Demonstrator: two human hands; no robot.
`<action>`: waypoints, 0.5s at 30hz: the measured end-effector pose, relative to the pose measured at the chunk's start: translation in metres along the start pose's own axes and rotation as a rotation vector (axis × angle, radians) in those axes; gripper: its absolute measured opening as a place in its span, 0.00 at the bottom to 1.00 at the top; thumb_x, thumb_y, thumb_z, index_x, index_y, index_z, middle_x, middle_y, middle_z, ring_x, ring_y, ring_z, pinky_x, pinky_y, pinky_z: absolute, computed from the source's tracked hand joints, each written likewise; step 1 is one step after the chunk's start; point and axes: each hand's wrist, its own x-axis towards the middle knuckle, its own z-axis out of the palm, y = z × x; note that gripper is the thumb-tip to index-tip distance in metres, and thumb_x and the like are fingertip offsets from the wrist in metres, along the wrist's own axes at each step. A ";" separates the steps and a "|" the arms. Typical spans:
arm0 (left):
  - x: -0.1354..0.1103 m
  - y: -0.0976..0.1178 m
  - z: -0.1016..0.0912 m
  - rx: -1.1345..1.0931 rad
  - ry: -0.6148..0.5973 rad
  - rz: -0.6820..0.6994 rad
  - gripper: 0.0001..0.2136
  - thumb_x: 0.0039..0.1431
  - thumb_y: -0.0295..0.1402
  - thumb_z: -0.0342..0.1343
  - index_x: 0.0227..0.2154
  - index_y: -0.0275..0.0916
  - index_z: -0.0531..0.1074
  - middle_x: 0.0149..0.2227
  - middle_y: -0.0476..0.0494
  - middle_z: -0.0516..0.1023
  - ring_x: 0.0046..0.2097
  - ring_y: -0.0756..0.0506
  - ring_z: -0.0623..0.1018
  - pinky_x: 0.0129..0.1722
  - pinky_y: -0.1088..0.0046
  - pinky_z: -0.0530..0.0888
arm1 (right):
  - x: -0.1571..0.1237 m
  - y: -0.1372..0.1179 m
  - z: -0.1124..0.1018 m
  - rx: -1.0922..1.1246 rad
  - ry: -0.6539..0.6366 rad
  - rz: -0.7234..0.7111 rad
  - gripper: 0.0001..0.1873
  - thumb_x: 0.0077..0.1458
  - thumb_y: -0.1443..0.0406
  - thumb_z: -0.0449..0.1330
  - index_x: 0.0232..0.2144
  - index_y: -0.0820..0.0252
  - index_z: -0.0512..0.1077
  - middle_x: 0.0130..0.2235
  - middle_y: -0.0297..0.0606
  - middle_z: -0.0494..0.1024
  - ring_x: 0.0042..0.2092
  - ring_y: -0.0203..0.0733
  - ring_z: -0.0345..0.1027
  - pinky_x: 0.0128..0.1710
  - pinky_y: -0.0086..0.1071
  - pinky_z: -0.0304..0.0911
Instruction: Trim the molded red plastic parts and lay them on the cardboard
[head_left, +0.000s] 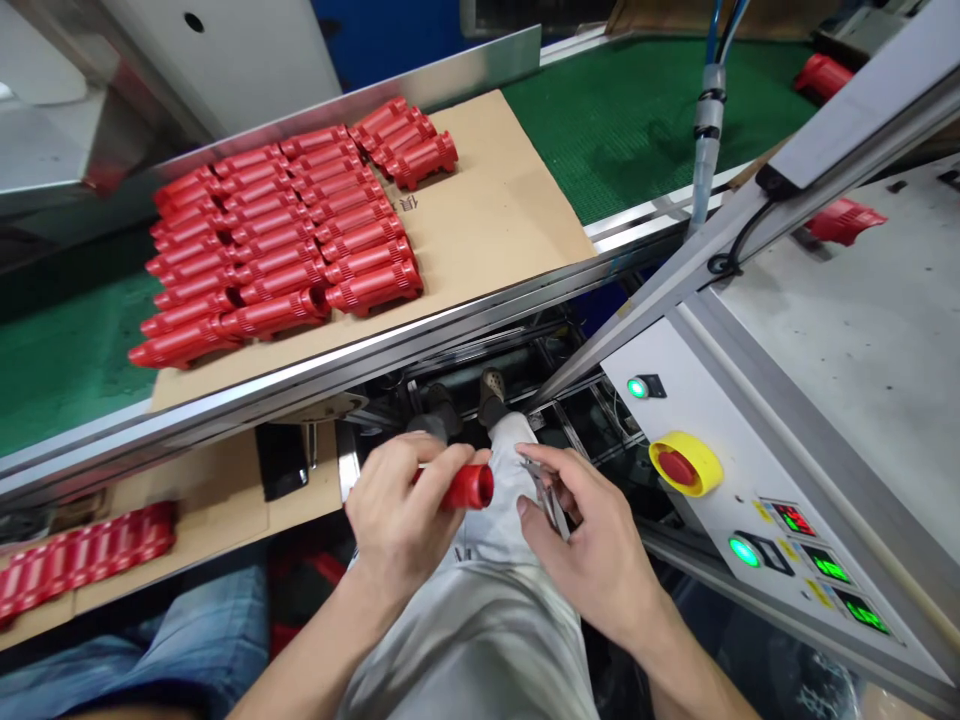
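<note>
Green belt (645, 120) is stretching across the top of the frame, carrying a cardboard sheet (495, 220) with red pieces (277, 240) lying in tight rows on its left half. More red pieces (82, 555) are lying on a lower shelf at the lower left. A white panel (720, 400) is slanting down the right side, showing a red stop button (679, 467) on a yellow ring and glowing green lights.

At the lower centre, over the lap, the left hand (397, 520) is gripping a red tube (469, 487), its open end pointing right. The right hand (592, 550) is pinching a thin metal tool (551, 500) just beside that end. Whether the tool is touching the tube is not clear.
</note>
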 end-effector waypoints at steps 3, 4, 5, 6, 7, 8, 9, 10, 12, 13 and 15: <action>-0.002 0.006 0.004 -0.028 -0.128 -0.167 0.15 0.67 0.33 0.67 0.54 0.45 0.76 0.41 0.44 0.79 0.35 0.45 0.81 0.32 0.70 0.75 | -0.005 0.000 -0.001 -0.184 -0.005 -0.095 0.30 0.65 0.69 0.59 0.68 0.53 0.70 0.47 0.39 0.79 0.47 0.46 0.76 0.47 0.40 0.75; -0.003 0.008 0.004 -0.074 -0.190 -0.196 0.17 0.69 0.32 0.64 0.58 0.45 0.75 0.42 0.44 0.79 0.36 0.45 0.81 0.33 0.70 0.76 | -0.007 -0.001 -0.001 -0.219 -0.002 -0.126 0.30 0.65 0.69 0.59 0.68 0.53 0.70 0.46 0.39 0.80 0.46 0.46 0.77 0.47 0.40 0.76; -0.003 0.010 0.003 -0.138 -0.245 -0.219 0.20 0.69 0.30 0.62 0.62 0.45 0.73 0.44 0.43 0.79 0.37 0.45 0.82 0.35 0.69 0.77 | -0.009 -0.002 -0.001 -0.245 0.007 -0.156 0.29 0.66 0.69 0.59 0.68 0.53 0.71 0.45 0.39 0.80 0.45 0.46 0.78 0.46 0.40 0.76; -0.003 0.013 0.002 -0.213 -0.291 -0.241 0.24 0.69 0.28 0.61 0.66 0.45 0.71 0.46 0.43 0.79 0.40 0.44 0.82 0.39 0.68 0.79 | -0.010 -0.002 0.000 -0.270 0.020 -0.187 0.29 0.66 0.69 0.60 0.68 0.53 0.71 0.44 0.38 0.81 0.44 0.46 0.78 0.45 0.40 0.76; -0.003 0.014 0.000 -0.289 -0.330 -0.267 0.27 0.68 0.27 0.60 0.68 0.45 0.69 0.46 0.43 0.80 0.42 0.44 0.82 0.41 0.67 0.79 | -0.011 -0.003 0.000 -0.297 0.042 -0.220 0.29 0.66 0.69 0.60 0.68 0.54 0.72 0.43 0.38 0.81 0.44 0.46 0.78 0.45 0.40 0.77; -0.003 0.016 -0.003 -0.356 -0.365 -0.295 0.29 0.67 0.26 0.59 0.70 0.45 0.67 0.46 0.43 0.80 0.43 0.44 0.82 0.43 0.66 0.80 | -0.012 -0.004 0.000 -0.328 0.069 -0.254 0.30 0.65 0.70 0.61 0.68 0.55 0.72 0.43 0.39 0.82 0.43 0.46 0.78 0.45 0.41 0.77; -0.003 0.018 -0.005 -0.409 -0.398 -0.317 0.30 0.67 0.27 0.58 0.71 0.44 0.65 0.45 0.42 0.80 0.43 0.43 0.82 0.43 0.65 0.80 | -0.013 -0.005 0.000 -0.363 0.096 -0.286 0.31 0.65 0.70 0.62 0.69 0.56 0.71 0.44 0.39 0.82 0.43 0.47 0.78 0.45 0.41 0.76; -0.004 0.019 -0.007 -0.441 -0.421 -0.328 0.30 0.67 0.27 0.58 0.72 0.43 0.64 0.45 0.42 0.81 0.42 0.43 0.81 0.42 0.65 0.80 | -0.013 -0.005 0.000 -0.401 0.119 -0.315 0.32 0.64 0.71 0.62 0.69 0.57 0.71 0.44 0.40 0.83 0.42 0.47 0.78 0.45 0.42 0.76; -0.005 0.021 -0.011 -0.458 -0.444 -0.329 0.28 0.69 0.28 0.57 0.71 0.42 0.66 0.43 0.41 0.82 0.39 0.43 0.81 0.39 0.66 0.80 | -0.013 -0.006 -0.001 -0.475 0.139 -0.359 0.32 0.63 0.71 0.63 0.69 0.59 0.71 0.43 0.40 0.83 0.41 0.47 0.77 0.44 0.42 0.76; -0.006 0.022 -0.012 -0.459 -0.442 -0.322 0.27 0.69 0.29 0.57 0.70 0.41 0.67 0.43 0.41 0.83 0.39 0.44 0.82 0.38 0.67 0.80 | -0.012 -0.006 -0.001 -0.511 0.138 -0.370 0.32 0.63 0.71 0.63 0.69 0.59 0.71 0.43 0.40 0.83 0.40 0.48 0.76 0.43 0.43 0.75; -0.007 0.023 -0.012 -0.462 -0.424 -0.309 0.25 0.69 0.30 0.59 0.68 0.42 0.69 0.42 0.42 0.84 0.38 0.44 0.83 0.36 0.69 0.79 | -0.011 -0.005 -0.002 -0.586 0.124 -0.390 0.32 0.63 0.70 0.63 0.69 0.60 0.72 0.43 0.40 0.83 0.40 0.48 0.75 0.41 0.44 0.74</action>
